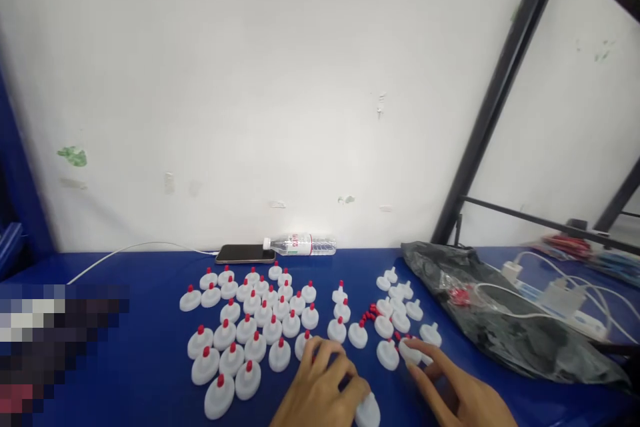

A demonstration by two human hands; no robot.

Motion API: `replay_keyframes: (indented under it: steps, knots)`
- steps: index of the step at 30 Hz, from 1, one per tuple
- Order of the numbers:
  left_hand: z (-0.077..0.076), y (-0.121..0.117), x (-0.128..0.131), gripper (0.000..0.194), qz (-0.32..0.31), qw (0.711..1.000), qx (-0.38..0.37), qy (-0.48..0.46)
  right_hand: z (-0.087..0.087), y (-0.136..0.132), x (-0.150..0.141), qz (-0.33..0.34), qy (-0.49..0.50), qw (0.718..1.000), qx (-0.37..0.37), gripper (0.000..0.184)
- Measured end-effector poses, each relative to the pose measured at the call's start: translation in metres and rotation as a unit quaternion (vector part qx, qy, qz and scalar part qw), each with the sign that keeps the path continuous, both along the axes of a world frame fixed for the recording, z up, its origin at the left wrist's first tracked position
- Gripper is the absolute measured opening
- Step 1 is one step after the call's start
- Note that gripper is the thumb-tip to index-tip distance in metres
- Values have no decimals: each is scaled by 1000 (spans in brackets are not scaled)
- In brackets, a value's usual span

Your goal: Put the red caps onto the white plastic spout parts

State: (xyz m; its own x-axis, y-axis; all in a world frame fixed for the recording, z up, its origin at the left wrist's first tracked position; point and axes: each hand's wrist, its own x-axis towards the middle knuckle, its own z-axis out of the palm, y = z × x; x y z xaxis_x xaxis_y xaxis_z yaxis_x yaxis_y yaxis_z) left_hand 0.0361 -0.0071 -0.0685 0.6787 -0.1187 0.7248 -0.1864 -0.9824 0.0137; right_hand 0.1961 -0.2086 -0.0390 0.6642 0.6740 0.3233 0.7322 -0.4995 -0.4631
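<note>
Many white plastic caps with red tips (253,324) stand in rows on the blue table (125,267). To their right lie several white caps without red tips (400,300) and a scatter of small red pieces (371,314). My left hand (320,394) rests at the bottom centre, fingers curled over a white cap (367,410). My right hand (457,390) reaches in from the bottom right, its fingertips pinching a white cap (410,350).
A phone (245,254) on a white cable and a lying water bottle (300,244) sit by the white wall. A black plastic bag (500,314) with chargers and cables lies at the right, beside a black metal frame (495,100).
</note>
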Motion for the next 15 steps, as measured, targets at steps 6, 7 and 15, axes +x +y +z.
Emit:
replay_keyframes:
  steps: [6,7,15]
  knots:
    - [14,0,-6,17,-28,999,-15,23,5,20,-10,-49,-7,993,-103,41]
    - [14,0,-6,18,-31,999,-15,16,8,24,-13,-58,-14,992,-116,41]
    - [4,0,-3,22,-14,999,-41,23,21,31,-19,-64,-21,982,-174,36]
